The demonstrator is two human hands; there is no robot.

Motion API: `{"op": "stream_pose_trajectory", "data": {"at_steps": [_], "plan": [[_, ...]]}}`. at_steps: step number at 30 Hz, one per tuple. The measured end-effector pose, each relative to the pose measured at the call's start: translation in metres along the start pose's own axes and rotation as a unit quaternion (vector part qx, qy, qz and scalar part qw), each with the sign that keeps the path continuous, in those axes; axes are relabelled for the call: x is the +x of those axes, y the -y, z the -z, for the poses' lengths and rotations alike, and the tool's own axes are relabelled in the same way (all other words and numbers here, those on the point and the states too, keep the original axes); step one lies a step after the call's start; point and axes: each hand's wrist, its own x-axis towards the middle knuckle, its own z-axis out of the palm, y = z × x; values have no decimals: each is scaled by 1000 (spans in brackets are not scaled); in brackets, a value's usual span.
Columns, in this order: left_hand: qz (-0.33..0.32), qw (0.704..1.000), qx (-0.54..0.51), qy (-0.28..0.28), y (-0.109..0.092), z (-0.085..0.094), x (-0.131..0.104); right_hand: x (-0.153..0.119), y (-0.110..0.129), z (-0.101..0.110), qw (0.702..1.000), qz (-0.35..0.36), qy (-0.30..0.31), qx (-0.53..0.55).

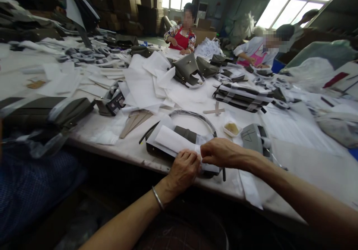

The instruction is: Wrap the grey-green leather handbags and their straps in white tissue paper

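A dark olive handbag (151,150) lies flat at the table's front edge, its arched handle (192,112) standing up behind it. Across its top rests a white wrapping sheet (175,140). With bent fingers, my left hand (185,168) grips the sheet at the bag's front side, near its right half. Close beside it, my right hand (214,152) is closed in a pinch at the sheet's right end; its fingertips are partly hidden. A thin dark strap (224,174) hangs down at the bag's right end.
Right of the bag stand a grey tape dispenser (251,138) and a small tray (232,128) with something yellowish. Flat taupe pieces (135,123) lie left. Behind are white sheets (142,82), another olive bag (187,69) and a wrapped bundle (242,96). Co-workers (180,37) work across the table.
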Motion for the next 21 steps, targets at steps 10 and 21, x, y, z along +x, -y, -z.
{"op": "stream_pose_trajectory", "data": {"at_steps": [10,21], "plan": [[6,999,-16,-40,1,-2,0,77,0,14,958,4,256,-133],[6,998,-33,-51,1,-3,0,103,15,-6,945,31,227,-235]]}}
